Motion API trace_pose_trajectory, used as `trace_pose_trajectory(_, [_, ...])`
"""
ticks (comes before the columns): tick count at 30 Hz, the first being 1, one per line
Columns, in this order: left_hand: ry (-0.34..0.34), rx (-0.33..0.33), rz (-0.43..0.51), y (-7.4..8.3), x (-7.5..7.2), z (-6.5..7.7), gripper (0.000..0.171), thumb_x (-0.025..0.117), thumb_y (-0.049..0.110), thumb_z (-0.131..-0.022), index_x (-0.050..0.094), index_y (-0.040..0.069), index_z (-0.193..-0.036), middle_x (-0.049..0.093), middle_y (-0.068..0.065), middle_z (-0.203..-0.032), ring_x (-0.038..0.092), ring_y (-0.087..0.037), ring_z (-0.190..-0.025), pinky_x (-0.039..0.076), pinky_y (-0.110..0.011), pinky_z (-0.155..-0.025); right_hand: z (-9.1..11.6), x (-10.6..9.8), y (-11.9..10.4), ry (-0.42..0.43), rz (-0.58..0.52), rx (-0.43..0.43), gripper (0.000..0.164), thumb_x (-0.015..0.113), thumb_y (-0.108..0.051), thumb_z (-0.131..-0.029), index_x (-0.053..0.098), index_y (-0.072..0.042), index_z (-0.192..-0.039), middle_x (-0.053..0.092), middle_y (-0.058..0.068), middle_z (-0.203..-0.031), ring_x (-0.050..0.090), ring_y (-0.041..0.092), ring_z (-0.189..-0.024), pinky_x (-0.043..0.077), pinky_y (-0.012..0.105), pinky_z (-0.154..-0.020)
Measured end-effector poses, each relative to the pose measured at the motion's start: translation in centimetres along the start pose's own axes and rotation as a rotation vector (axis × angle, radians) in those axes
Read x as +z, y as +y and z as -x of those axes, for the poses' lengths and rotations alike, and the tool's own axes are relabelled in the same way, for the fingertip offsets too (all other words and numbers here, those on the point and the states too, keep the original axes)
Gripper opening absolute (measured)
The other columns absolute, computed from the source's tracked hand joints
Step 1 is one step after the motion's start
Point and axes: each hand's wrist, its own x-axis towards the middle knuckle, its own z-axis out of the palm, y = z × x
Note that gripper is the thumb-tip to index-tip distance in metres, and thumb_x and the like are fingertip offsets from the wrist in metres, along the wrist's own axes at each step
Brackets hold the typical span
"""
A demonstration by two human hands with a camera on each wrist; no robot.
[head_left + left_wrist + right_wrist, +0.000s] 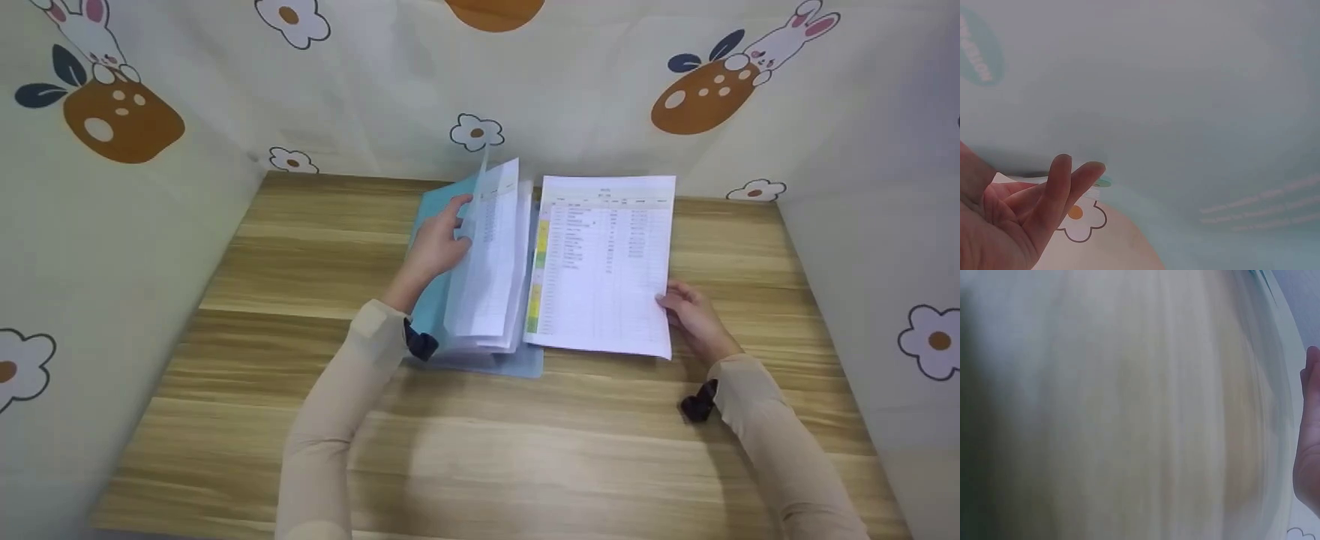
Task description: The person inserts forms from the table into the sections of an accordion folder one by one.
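A blue folder (431, 206) lies spread on the table, its inner leaves of printed paper (491, 277) standing partly upright. My left hand (439, 244) touches the raised leaves from the left, fingers fairly straight. In the left wrist view, two fingers of the left hand (1033, 214) stretch out beside a pale blue cover (1174, 112) with a teal label. To the right, my right hand (694, 319) pinches the right edge of a printed sheet (600, 292), thumb on top. This sheet bears a table with a coloured strip along its left side.
The wood-grain table (525, 442) stretches out around the folder. Behind it and at both sides hangs a pale cloth (390, 90) with flowers, rabbits and orange fruit. Each wrist wears a dark camera mount (699, 403).
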Motion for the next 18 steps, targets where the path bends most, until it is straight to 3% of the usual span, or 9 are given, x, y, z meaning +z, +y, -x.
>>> trace_pose_trajectory(10, [-0.02,-0.043,0.044,0.3,-0.1,0.2,0.057,0.046,0.001,-0.083,0.029,0.013,-0.136,0.046,-0.013,-0.126,0.047,-0.025,-0.11,0.043,-0.037,-0.081,-0.1,1.3,0.1,-0.066,-0.063,0.023,0.021,0.05,-0.003,-0.087,0.046,-0.002,-0.108,0.058,0.001,-0.091,0.058,0.012,-0.08,0.046,0.027,-0.07])
trace_pose_trajectory(18, [-0.029,-0.059,0.039,0.3,0.0,0.2,0.058,0.047,0.002,-0.083,0.028,0.015,-0.137,0.046,-0.012,-0.126,0.047,-0.025,-0.11,0.043,-0.037,-0.08,-0.3,2.0,0.2,-0.112,-0.05,0.048,0.025,0.049,-0.002,-0.087,0.046,-0.002,-0.111,0.058,0.002,-0.093,0.058,0.014,-0.084,0.046,0.028,-0.074])
